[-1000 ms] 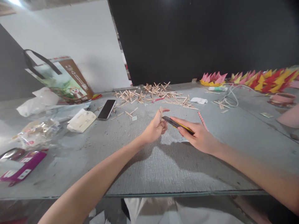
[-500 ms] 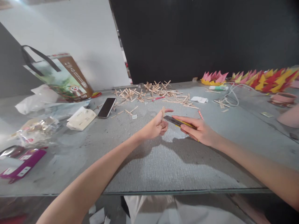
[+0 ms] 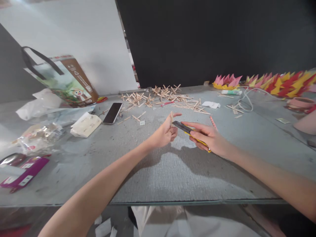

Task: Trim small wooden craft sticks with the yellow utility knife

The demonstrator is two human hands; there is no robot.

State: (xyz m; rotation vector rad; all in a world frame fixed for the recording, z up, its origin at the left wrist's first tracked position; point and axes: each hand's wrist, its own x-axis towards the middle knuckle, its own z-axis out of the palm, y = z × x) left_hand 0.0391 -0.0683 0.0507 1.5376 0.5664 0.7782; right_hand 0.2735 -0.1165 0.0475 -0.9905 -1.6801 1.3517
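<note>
My left hand [image 3: 164, 133] is closed on a small wooden craft stick [image 3: 172, 118], which stands roughly upright between the fingers, its lower part hidden. One finger points out past the stick to the right. In my right hand [image 3: 212, 138] is a utility knife [image 3: 189, 129] with a dark front and a yellow handle. The knife's tip points left, right beside the stick; whether it touches cannot be made out. Both hands are above the grey table [image 3: 153, 177].
Crossed craft sticks [image 3: 163, 95] lie heaped at the back. To the left are a phone [image 3: 113, 113], a tissue pack [image 3: 86, 125], a shopping bag [image 3: 71, 80] and a purple package [image 3: 26, 174]. Folded-paper shapes [image 3: 288, 85], a glue stick [image 3: 231, 92] and a white cable [image 3: 244, 100] lie at right.
The knife has turned slightly in my right hand, so more of its yellow handle shows below the fingers. My left hand keeps hold of the stick, almost unmoved.
</note>
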